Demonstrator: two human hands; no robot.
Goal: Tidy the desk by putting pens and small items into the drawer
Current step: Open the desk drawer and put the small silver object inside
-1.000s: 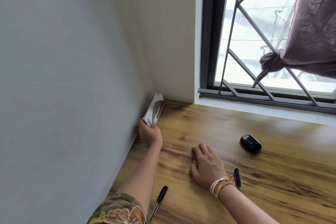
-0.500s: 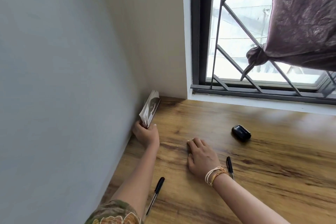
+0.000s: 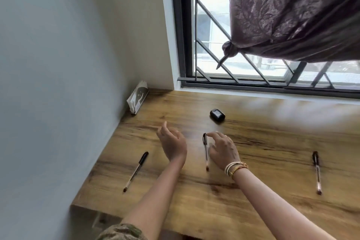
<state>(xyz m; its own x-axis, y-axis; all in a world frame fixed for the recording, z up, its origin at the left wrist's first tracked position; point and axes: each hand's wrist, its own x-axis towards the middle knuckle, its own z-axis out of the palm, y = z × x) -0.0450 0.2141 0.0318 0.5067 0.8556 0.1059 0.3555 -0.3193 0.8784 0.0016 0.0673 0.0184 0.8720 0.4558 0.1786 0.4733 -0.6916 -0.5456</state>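
Observation:
Three black-capped pens lie on the wooden desk (image 3: 253, 210): one at the left (image 3: 136, 171), one in the middle (image 3: 205, 151), one at the right (image 3: 317, 172). A small black case (image 3: 217, 115) sits farther back. My left hand (image 3: 172, 143) hovers open over the desk, between the left and middle pens, holding nothing. My right hand (image 3: 222, 148) rests just right of the middle pen, fingertips touching its cap end, not closed around it. No drawer is in view.
A booklet-like stack of paper (image 3: 137, 99) leans against the grey wall in the back left corner. A barred window (image 3: 243, 48) with a knotted purple curtain (image 3: 296, 15) runs along the far edge. The desk's front edge is close below my arms.
My left hand has let go of the paper stack by the wall and pulled back over the desk. My right hand has shifted beside the middle pen. The view has tilted down.

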